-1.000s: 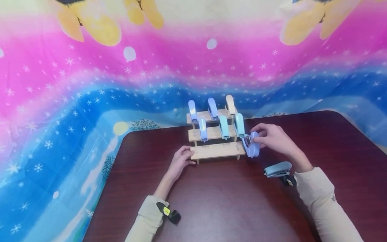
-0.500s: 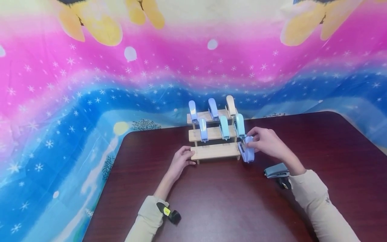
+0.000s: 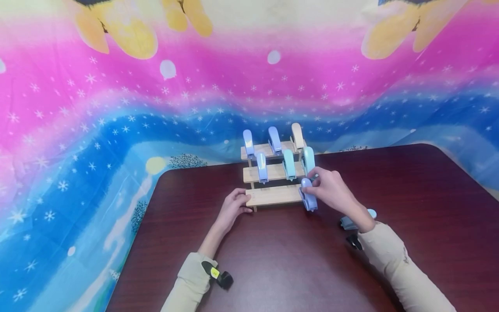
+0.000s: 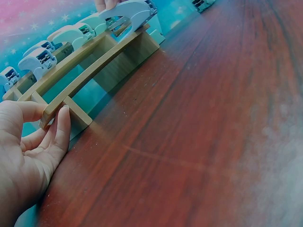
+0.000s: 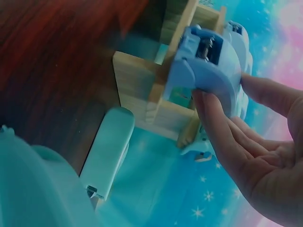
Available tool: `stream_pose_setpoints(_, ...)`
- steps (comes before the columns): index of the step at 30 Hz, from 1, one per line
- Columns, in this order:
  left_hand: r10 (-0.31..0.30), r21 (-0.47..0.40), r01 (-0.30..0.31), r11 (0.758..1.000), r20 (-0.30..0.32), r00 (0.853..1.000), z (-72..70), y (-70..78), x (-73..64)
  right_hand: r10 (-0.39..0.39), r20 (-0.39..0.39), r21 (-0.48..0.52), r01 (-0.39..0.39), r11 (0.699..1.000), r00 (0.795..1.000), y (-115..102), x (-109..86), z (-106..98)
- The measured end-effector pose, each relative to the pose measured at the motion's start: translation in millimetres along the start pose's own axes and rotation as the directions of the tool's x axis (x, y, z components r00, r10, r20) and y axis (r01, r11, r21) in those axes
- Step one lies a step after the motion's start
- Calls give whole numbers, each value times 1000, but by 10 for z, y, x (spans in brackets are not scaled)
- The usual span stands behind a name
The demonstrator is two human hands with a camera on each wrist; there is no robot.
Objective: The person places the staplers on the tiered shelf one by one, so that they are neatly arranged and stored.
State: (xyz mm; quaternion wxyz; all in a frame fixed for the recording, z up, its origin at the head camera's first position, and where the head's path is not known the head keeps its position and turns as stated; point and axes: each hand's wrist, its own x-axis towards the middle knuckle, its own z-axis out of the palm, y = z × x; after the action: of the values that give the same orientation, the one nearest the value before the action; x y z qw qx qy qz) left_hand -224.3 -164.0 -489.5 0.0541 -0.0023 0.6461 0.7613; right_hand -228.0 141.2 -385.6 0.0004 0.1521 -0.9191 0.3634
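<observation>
A three-step wooden rack (image 3: 274, 196) stands on the table, several staplers on its upper two steps. My left hand (image 3: 231, 211) pinches the left end of the lowest step between thumb and fingers, as the left wrist view shows close up. At that step's right end, my right hand (image 3: 332, 191) pinches a lavender stapler (image 3: 309, 200) by its back. In the right wrist view the stapler (image 5: 208, 71) is right at the step's edge, thumb and fingers on opposite sides of it. The rest of the lowest step is bare.
A blue-green stapler (image 3: 348, 223) lies on the table, partly hidden behind the right wrist. The top step bears two lavender staplers and a cream one (image 3: 297, 136); the middle step, one lavender (image 3: 262, 167) and two mint. A patterned cloth (image 3: 249, 86) hangs behind the table.
My right hand has moved left with the lavender stapler, bringing it from beside the rack to over the right end of the lowest step. The left hand has kept its place.
</observation>
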Motion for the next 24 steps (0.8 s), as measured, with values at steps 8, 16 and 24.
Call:
stream_pose_setpoints(8, -6, 8, 6, 1000, 1, 1000, -3, -3, -13, -23, -70, 1, 23, 1000, 997, -21, -6, 121)
stream_pose_setpoints(16, -6, 2, 6, 1000, 2, 1000, -4, -7, -9, -97, -156, -51, 90, 995, 983, -44, -4, 204)
stream_pose_setpoints(24, -17, 5, 17, 1000, -7, 1000, 7, 2, -2, -77, -189, -45, 69, 997, 979, -70, 8, 245)
